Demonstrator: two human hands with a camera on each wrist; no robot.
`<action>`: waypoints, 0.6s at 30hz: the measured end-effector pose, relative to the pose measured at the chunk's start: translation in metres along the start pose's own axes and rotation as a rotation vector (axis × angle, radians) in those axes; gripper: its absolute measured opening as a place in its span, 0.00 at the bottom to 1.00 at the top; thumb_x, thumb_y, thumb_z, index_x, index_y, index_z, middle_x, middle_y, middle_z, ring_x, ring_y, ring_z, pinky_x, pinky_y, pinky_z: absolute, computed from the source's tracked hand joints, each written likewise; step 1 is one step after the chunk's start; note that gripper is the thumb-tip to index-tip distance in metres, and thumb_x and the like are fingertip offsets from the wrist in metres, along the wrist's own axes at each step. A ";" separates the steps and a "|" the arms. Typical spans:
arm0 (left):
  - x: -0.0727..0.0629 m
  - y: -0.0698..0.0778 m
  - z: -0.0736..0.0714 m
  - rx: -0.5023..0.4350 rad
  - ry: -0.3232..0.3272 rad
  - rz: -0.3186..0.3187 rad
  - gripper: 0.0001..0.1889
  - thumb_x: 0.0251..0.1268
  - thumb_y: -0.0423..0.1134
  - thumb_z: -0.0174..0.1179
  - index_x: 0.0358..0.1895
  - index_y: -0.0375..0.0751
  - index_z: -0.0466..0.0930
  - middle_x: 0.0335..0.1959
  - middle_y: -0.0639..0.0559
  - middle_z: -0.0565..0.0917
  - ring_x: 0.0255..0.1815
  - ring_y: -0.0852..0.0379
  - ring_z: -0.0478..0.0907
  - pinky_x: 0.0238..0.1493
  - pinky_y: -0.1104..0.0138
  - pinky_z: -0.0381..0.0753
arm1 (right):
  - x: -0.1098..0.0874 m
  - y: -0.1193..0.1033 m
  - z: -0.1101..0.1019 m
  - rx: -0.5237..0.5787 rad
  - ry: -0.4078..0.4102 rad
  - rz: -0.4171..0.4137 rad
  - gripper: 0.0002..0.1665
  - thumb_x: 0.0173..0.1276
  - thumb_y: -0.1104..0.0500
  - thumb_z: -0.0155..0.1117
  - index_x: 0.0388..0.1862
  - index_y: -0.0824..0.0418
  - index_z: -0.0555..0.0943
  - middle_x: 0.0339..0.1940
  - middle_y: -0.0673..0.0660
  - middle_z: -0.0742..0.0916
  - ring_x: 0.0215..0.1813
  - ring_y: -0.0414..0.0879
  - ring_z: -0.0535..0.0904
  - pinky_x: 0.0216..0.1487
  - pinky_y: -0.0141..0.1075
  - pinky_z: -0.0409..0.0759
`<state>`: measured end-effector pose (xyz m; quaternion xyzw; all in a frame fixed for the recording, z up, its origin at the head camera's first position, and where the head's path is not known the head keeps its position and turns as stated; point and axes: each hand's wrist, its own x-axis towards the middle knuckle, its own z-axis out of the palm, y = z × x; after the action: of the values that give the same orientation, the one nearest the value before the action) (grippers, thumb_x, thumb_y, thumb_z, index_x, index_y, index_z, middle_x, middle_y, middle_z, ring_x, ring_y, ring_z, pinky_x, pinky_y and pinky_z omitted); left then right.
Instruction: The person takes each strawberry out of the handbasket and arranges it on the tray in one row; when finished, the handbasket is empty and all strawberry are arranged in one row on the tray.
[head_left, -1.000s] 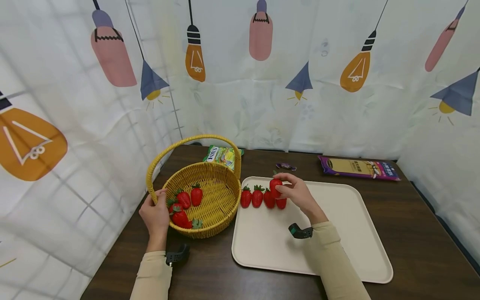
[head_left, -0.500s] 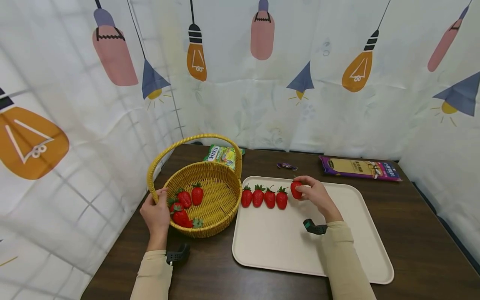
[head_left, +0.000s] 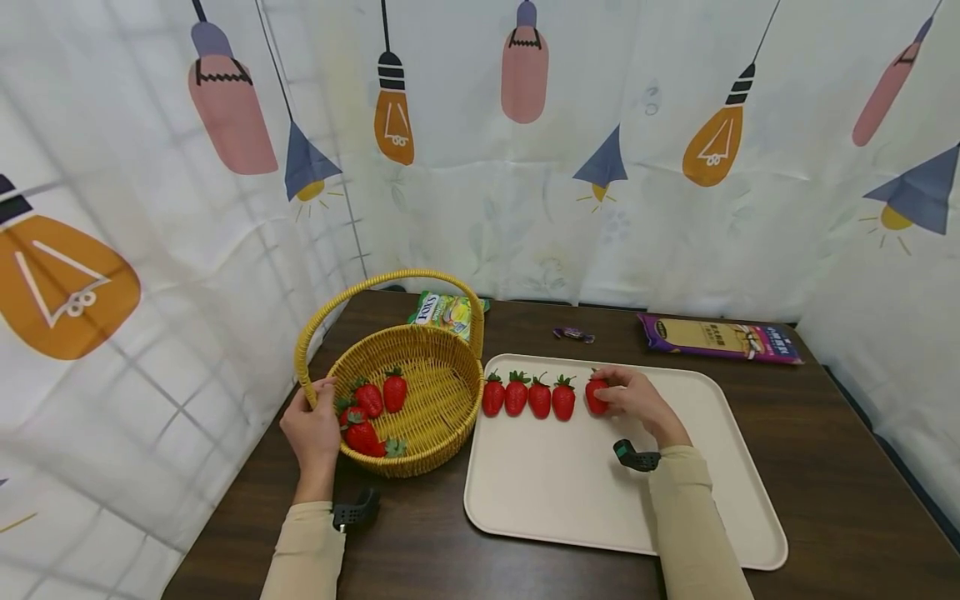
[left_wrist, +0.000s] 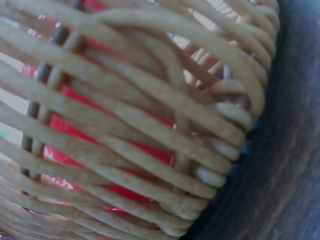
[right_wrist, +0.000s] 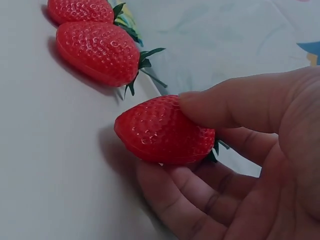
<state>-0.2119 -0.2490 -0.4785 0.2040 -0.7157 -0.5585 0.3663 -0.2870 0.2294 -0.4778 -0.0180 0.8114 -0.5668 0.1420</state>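
Note:
My right hand (head_left: 637,402) pinches a red strawberry (right_wrist: 162,131) between thumb and fingers, low over the white tray (head_left: 555,500). The same strawberry shows in the head view at the right end of a row of several strawberries (head_left: 540,398) along the tray's back left, a small gap from its neighbour. My left hand (head_left: 313,433) grips the yellow wicker basket (head_left: 435,400) where its handle meets the left rim. Several more strawberries (head_left: 362,435) lie in the basket's left half. The left wrist view shows only the woven wall (left_wrist: 125,115), with red behind the gaps.
Behind the basket lies a green FOX'S packet (head_left: 446,313). A small purple wrapped candy (head_left: 573,335) sits beyond the tray, and a long purple packet (head_left: 720,338) at the back right. A printed curtain (head_left: 480,217) hangs behind the dark table (head_left: 420,542).
The right hand has carried its strawberry rightward past the fourth one in the row, then down close to the tray. The left hand has stayed on the basket.

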 end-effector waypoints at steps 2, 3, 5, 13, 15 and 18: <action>0.000 0.000 0.000 0.010 -0.002 0.003 0.17 0.71 0.44 0.56 0.40 0.31 0.85 0.44 0.46 0.87 0.27 0.62 0.71 0.33 0.66 0.62 | 0.000 0.000 0.001 -0.015 -0.013 0.011 0.23 0.67 0.62 0.63 0.60 0.67 0.75 0.57 0.68 0.77 0.46 0.53 0.79 0.43 0.40 0.82; 0.000 0.000 0.000 0.012 -0.003 0.004 0.17 0.71 0.44 0.56 0.40 0.31 0.85 0.44 0.46 0.87 0.27 0.61 0.70 0.33 0.66 0.62 | 0.000 0.000 0.001 -0.026 -0.018 0.019 0.23 0.67 0.62 0.64 0.60 0.66 0.76 0.57 0.67 0.77 0.47 0.54 0.78 0.43 0.40 0.82; 0.000 0.000 0.000 0.012 -0.004 0.006 0.17 0.71 0.44 0.56 0.40 0.31 0.85 0.44 0.46 0.87 0.27 0.61 0.70 0.33 0.66 0.62 | 0.000 0.001 0.001 -0.048 -0.034 0.028 0.23 0.67 0.61 0.65 0.60 0.65 0.76 0.57 0.66 0.78 0.49 0.54 0.78 0.45 0.40 0.82; 0.000 0.000 -0.001 0.011 -0.005 0.002 0.17 0.71 0.45 0.56 0.40 0.32 0.85 0.44 0.48 0.87 0.25 0.59 0.67 0.32 0.66 0.62 | 0.001 0.004 0.002 -0.076 -0.054 0.009 0.24 0.66 0.59 0.66 0.59 0.64 0.77 0.53 0.64 0.80 0.45 0.52 0.79 0.44 0.40 0.82; 0.000 -0.001 -0.001 0.011 -0.008 0.000 0.17 0.71 0.45 0.56 0.40 0.33 0.85 0.44 0.48 0.87 0.24 0.59 0.67 0.32 0.66 0.62 | 0.002 0.005 0.002 -0.079 -0.056 0.009 0.24 0.66 0.59 0.66 0.60 0.64 0.77 0.53 0.64 0.80 0.45 0.52 0.79 0.44 0.40 0.82; 0.000 -0.001 -0.001 0.008 -0.011 -0.004 0.17 0.71 0.45 0.55 0.41 0.32 0.85 0.45 0.46 0.87 0.27 0.60 0.69 0.33 0.66 0.63 | 0.002 0.007 0.002 -0.076 -0.056 0.009 0.24 0.66 0.59 0.67 0.60 0.65 0.76 0.54 0.64 0.80 0.46 0.52 0.79 0.44 0.40 0.82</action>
<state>-0.2111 -0.2495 -0.4792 0.2037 -0.7196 -0.5576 0.3604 -0.2873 0.2298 -0.4849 -0.0357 0.8280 -0.5343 0.1665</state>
